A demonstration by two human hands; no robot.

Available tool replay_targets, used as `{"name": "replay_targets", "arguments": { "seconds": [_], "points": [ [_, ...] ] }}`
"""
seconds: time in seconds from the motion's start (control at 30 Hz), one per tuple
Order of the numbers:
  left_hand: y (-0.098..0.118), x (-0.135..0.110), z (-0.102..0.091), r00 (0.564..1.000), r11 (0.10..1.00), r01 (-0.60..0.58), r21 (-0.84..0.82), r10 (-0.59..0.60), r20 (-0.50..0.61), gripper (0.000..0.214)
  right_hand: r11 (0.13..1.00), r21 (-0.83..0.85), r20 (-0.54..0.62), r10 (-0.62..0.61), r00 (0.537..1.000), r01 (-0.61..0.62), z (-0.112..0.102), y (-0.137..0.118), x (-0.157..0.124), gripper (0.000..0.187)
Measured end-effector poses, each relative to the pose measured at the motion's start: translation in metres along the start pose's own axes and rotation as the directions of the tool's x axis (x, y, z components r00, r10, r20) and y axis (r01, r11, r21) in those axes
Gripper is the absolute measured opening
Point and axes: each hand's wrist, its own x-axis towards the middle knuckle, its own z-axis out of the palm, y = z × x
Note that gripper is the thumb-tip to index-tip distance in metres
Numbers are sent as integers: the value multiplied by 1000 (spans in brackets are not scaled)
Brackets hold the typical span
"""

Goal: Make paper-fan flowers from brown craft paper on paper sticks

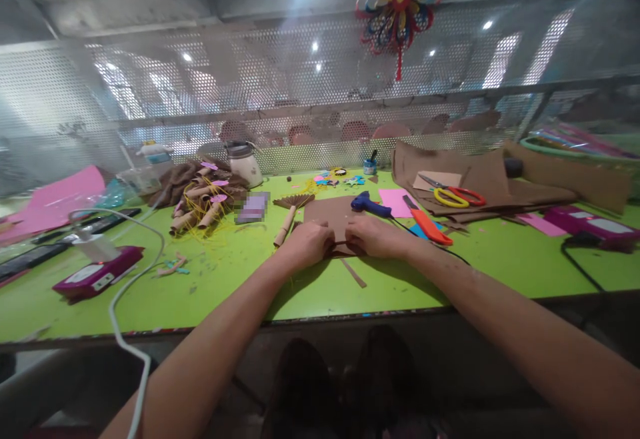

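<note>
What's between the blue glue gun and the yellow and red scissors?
In the head view, a pink paper square and an orange utility knife lie between the blue glue gun and those scissors.

Bench (240,279), lime-green top, littered with scraps.
- Centre: brown sheet (330,216), pleated brown fan (296,202), blue tool (370,206) (probably a glue gun), pink square (395,201), orange cutter (427,226).
- Left: heap of brown rolls (200,209) with yellow strands, magenta box (97,276), white cable (125,279), pink paper (55,202).
- Right: piled brown sheets (500,179), second magenta box (593,222).
</note>
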Motion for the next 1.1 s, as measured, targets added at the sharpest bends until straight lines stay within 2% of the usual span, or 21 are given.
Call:
{"name": "replay_targets", "arguments": {
  "seconds": [0.27,0.53,0.83,1.0,1.1],
  "points": [
    [-6,-5,3,999,996,-52,68,52,-3,25,995,-95,28,30,999,-27,-2,-3,-4,9],
    [-4,-6,2,999,996,-21,86,19,30,23,987,-160,24,20,999,-16,1,-6,-10,4],
    [1,-9,4,1000,983,-12,185,8,20,24,969,-243,0,-41,999,40,-3,-18,-16,14],
    [2,-11,1,1000,990,-1,141,-1,11,26,944,-320,37,-72,997,80,-9,-27,-16,16],
    [-1,-9,-1,999,999,28,16,-27,-22,27,935,-330,55,-114,992,126,-10,-26,-16,16]
  ]
}}
